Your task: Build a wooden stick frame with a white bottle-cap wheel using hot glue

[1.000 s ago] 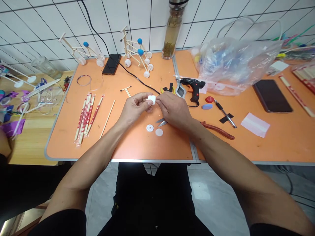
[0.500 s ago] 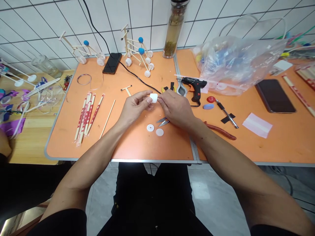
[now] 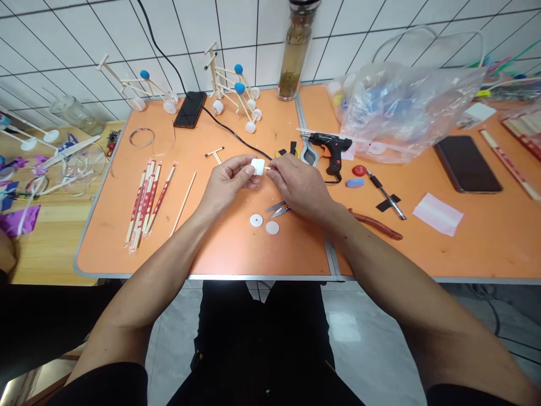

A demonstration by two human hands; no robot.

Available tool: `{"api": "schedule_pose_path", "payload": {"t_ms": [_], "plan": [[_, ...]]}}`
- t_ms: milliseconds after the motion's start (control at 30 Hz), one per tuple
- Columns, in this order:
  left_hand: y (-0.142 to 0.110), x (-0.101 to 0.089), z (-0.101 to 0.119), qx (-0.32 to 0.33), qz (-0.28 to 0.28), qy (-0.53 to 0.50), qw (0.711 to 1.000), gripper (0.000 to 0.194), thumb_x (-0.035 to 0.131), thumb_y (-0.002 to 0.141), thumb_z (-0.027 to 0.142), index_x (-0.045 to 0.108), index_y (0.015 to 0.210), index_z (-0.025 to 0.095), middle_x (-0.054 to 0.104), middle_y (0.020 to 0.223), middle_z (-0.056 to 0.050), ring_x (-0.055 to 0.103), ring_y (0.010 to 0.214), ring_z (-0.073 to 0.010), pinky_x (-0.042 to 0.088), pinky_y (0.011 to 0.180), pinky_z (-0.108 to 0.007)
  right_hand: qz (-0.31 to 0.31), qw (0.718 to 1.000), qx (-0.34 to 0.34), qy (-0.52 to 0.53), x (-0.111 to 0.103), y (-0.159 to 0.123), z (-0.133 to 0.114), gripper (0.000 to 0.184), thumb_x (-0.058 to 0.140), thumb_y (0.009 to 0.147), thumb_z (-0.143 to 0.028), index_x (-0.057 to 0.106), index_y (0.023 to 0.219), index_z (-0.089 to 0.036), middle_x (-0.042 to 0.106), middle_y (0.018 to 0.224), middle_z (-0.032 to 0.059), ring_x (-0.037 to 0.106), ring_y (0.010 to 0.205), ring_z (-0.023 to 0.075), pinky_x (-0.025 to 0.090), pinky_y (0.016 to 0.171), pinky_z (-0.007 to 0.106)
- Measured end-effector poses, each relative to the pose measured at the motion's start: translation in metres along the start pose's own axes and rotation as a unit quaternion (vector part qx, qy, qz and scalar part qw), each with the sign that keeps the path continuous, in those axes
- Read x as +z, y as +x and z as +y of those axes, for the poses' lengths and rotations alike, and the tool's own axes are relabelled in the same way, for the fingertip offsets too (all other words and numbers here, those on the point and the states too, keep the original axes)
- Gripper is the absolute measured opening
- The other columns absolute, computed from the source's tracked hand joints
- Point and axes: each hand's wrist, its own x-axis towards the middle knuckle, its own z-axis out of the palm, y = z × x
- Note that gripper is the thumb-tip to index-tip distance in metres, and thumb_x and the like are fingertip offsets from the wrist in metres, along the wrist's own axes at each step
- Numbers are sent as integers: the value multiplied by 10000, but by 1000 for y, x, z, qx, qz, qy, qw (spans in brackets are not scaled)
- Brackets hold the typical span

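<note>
Left hand [image 3: 228, 183] closed on white plastic cap [image 3: 257, 166], held above orange table [image 3: 105, 248]. Right hand [image 3: 298, 183] pinching short wooden stick [image 3: 267, 168], long axis running level toward cap, tip at cap's right side, hands almost meeting around both.

The person wears black short sleeves, the left sleeve [image 3: 99, 384] and right sleeve [image 3: 467, 395] ending above the elbows, and black trousers [image 3: 257, 332], with both forearms bare down to the plain left hand [image 3: 227, 185] and right hand [image 3: 297, 183].
</note>
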Motion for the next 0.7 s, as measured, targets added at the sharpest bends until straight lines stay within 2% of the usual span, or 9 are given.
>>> {"api": "schedule_pose_path", "payload": {"t_ms": [133,300,433,700], "plan": [[-1,1,-1,0,-3,1,1000,620,1011,835,684,852,1204,212,879,1048,-69,822,851,-158,690,820,-295,1,999,-24,-22,1,-1,2,393,362,1251,-370,701,1100,-240,765,1065,120,661,994,289,419,778,399],[-2,2,1,-8,-8,-5,1000,642,1028,804,693,857,1184,205,884,1037,-73,813,836,-153,680,803,-280,2,999,-30,-33,2,0,2,353,390,1245,-363,691,1104,-244,758,1073,114,656,978,281,411,773,395],[-3,4,3,-12,-17,-15,1000,623,1037,802,682,860,1169,210,886,1043,-69,805,832,-142,677,797,-267,-9,997,-41,-57,0,0,1,337,406,1231,-303,658,1013,-255,731,1004,101,630,911,273,379,736,387],[-3,3,8,-18,-35,-7,999,611,1019,823,694,870,1135,191,886,1027,-82,825,823,-157,694,803,-282,22,993,-83,-86,-4,0,-2,308,412,1190,-197,632,985,-261,735,968,98,608,864,274,367,737,407]]}}
